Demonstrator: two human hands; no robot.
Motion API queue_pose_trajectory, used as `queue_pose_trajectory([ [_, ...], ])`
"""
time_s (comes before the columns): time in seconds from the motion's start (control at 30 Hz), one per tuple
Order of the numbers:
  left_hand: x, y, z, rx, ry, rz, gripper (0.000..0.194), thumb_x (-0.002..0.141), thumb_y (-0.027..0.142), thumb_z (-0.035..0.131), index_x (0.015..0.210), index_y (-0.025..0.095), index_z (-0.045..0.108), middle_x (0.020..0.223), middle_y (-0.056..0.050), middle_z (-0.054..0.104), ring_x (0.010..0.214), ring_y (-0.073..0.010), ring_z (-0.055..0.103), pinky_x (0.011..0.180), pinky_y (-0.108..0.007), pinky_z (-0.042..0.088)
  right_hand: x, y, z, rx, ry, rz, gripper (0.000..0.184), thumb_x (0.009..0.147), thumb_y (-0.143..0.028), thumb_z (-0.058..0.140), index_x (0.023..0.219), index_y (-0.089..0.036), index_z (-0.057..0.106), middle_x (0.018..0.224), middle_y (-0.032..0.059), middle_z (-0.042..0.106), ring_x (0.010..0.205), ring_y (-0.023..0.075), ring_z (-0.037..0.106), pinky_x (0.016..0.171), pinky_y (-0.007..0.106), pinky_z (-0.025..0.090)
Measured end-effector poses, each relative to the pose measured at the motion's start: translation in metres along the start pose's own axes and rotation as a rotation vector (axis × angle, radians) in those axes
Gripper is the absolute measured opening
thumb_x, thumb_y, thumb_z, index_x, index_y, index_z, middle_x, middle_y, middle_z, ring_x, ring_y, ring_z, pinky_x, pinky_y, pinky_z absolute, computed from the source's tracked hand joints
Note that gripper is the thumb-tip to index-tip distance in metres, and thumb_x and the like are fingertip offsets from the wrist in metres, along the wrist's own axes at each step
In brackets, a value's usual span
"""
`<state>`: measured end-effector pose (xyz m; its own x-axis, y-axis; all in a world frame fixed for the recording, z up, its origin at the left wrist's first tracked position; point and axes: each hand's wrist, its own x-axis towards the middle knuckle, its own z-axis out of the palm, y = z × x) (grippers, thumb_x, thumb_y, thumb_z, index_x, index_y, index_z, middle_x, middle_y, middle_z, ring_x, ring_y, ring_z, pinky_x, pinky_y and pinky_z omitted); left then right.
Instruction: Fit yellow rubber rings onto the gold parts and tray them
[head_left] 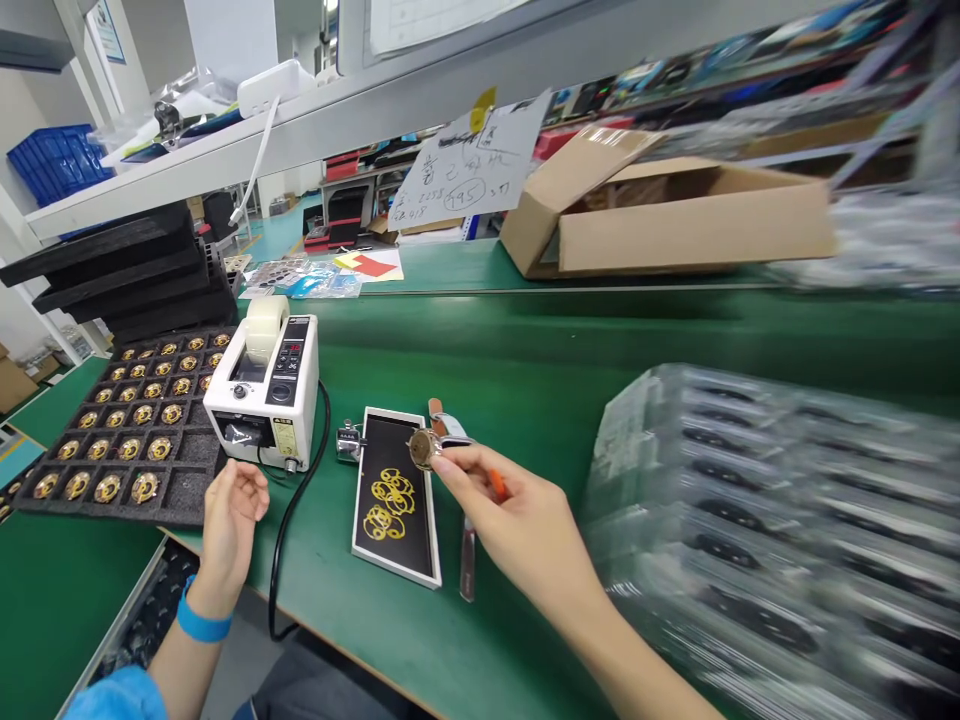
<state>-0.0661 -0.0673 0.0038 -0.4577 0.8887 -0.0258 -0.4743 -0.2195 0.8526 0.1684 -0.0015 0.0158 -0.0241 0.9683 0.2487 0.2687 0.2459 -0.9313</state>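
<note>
Gold disc (424, 449), edge behind fingers (459, 462)

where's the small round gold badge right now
In the head view, the small round gold badge is pinched in the right hand, just above the black rectangular tray, right of the white tape dispenser.

A: Worktop (540, 380): green mat, matt, smooth. Tape dispenser (264, 395): white plastic, slight sheen; its tape roll (265, 326) translucent, glossy.

B: Round disc (424, 449) in the right hand's (525, 525) fingers (459, 462): gold-toned metal, shiny. Tray (124, 430) of like pieces: black foam, matt, porous-looking.

A: Flat plate (396, 495): glossy black face, gold ornament, white rim. Box (660, 215): brown cardboard, dull.

B: Stacked packs (780, 520): clear plastic, glossy, blurred. Wristband (201, 622) on the left arm: blue, smooth, material unclear.
</note>
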Motion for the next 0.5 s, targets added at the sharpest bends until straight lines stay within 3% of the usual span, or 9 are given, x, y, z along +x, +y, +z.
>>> queue_pose_trajectory([
  [0.1, 0.009, -0.004, -0.001, 0.029, 0.072, -0.143, 0.041, 0.072, 0.050, 0.068, 0.084, 0.010, 0.067, 0.064, -0.002, 0.060, 0.053, -0.0084, 0.054, 0.043, -0.017, 0.037, 0.000, 0.001, 0.001, 0.007, 0.002, -0.014, 0.034, 0.075, -0.053, 0.057, 0.068, -0.020, 0.062, 0.052, -0.0005, 0.049, 0.045, 0.0117, 0.039, 0.041, 0.024, 0.029],
  [0.2, 0.023, -0.004, 0.001, 0.074, 0.142, -0.147, 0.047, 0.070, 0.053, 0.068, 0.084, 0.008, 0.067, 0.056, 0.000, 0.055, 0.044, -0.0065, 0.048, 0.039, -0.017, 0.031, 0.001, 0.002, 0.001, -0.008, 0.008, -0.032, 0.034, 0.075, -0.052, 0.057, 0.067, -0.020, 0.062, 0.051, -0.0013, 0.047, 0.045, 0.0113, 0.037, 0.041, 0.024, 0.030],
  [0.3, 0.029, -0.002, 0.005, 0.120, 0.162, -0.066, 0.043, 0.065, 0.049, 0.074, 0.078, 0.009, 0.066, 0.052, 0.003, 0.050, 0.040, -0.0044, 0.040, 0.038, -0.017, 0.025, 0.001, 0.002, 0.001, -0.029, 0.006, -0.032, 0.033, 0.075, -0.052, 0.055, 0.066, -0.020, 0.062, 0.050, -0.0016, 0.045, 0.046, 0.0119, 0.037, 0.043, 0.025, 0.031],
  [0.4, 0.023, 0.004, 0.011, 0.169, 0.181, 0.070, 0.028, 0.064, 0.037, 0.076, 0.070, 0.013, 0.063, 0.051, 0.006, 0.044, 0.043, -0.0038, 0.035, 0.041, -0.017, 0.024, 0.001, 0.001, 0.000, -0.036, -0.004, -0.012, 0.033, 0.075, -0.052, 0.054, 0.068, -0.020, 0.062, 0.051, -0.0019, 0.044, 0.047, 0.0124, 0.037, 0.045, 0.026, 0.031],
  [0.5, 0.015, 0.018, 0.020, 0.360, 0.115, 0.331, 0.016, 0.073, 0.028, 0.069, 0.065, 0.016, 0.061, 0.063, 0.003, 0.050, 0.056, -0.0071, 0.044, 0.050, -0.019, 0.031, 0.003, 0.003, 0.001, -0.013, -0.043, 0.006, 0.033, 0.076, -0.052, 0.054, 0.069, -0.021, 0.060, 0.051, -0.0023, 0.043, 0.048, 0.0126, 0.036, 0.046, 0.026, 0.031],
])
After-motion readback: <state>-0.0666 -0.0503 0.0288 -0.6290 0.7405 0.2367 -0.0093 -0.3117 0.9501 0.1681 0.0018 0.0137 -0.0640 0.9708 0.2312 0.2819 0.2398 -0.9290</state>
